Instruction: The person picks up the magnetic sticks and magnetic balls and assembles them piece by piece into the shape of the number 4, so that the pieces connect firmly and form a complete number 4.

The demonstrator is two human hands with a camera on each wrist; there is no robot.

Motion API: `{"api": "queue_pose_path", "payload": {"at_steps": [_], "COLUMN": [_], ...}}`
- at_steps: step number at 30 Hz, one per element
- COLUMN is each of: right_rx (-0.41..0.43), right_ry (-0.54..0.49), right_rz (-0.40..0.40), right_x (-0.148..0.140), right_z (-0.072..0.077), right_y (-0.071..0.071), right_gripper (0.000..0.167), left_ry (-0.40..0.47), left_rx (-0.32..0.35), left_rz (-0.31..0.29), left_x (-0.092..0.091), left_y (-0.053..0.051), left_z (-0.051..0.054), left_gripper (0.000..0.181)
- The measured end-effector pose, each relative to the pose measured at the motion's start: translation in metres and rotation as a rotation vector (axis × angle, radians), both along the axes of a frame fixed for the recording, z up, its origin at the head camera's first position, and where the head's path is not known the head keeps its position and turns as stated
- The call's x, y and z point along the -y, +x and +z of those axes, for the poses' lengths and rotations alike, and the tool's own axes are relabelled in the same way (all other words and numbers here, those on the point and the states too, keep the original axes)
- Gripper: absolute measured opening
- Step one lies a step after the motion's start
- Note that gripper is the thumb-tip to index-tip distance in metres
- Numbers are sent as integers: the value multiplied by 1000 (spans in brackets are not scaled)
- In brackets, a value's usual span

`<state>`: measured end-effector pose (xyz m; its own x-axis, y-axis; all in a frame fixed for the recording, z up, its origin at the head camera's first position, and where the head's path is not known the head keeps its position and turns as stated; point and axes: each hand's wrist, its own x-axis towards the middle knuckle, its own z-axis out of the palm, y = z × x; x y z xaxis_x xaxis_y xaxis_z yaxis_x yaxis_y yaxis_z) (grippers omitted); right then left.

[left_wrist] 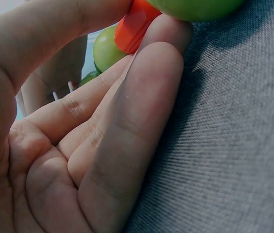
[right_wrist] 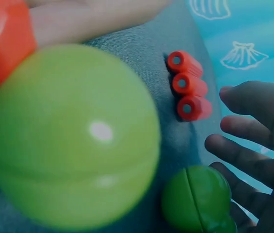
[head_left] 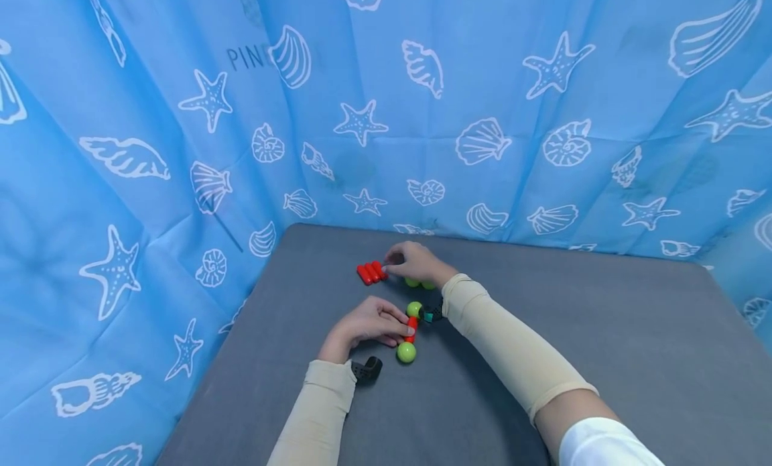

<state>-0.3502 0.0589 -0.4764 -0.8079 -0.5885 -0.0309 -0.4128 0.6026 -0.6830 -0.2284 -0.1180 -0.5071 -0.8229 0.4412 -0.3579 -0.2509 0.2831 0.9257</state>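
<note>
Between the thumb and fingers of my left hand (head_left: 370,320) is a red rod (head_left: 412,330), pinched just above the table. A green ball (head_left: 407,353) sits on its near end and another green ball (head_left: 414,309) on its far end. My right hand (head_left: 419,261) reaches farther back with fingers apart and loosely bent, holding nothing. Just beyond its fingertips lie three short red rods (right_wrist: 188,85) side by side, with round grey spots on their ends. Green balls (right_wrist: 195,199) rest below the right hand, partly covered by it in the head view.
A grey cloth-covered table (head_left: 603,332) carries everything. Blue curtains (head_left: 386,164) with white shell and starfish prints hang along its back and left edges. Black wrist-camera mounts (head_left: 368,370) sit at the wrists, close to the tabletop.
</note>
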Motion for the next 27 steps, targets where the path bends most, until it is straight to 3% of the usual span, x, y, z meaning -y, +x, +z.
{"api": "queue_pose_path", "payload": {"at_steps": [7, 14, 22, 27], "right_rx": [-19, -46, -74, -53], "right_ry": [84, 87, 57, -35], "right_rz": [6, -17, -53, -67], "right_x": [9, 11, 14, 12], "right_z": [-2, -3, -6, -9], "right_y": [-1, -3, -3, -5], "right_gripper": [25, 22, 17, 14], "left_ry": [10, 11, 19, 15], "left_rx": [3, 6, 16, 24], "left_rz": [-4, -4, -18, -6], "left_x": [-2, -1, 1, 2], "left_y": [1, -1, -2, -3], "left_z": [1, 2, 0, 0], "left_gripper": [25, 25, 26, 24]}}
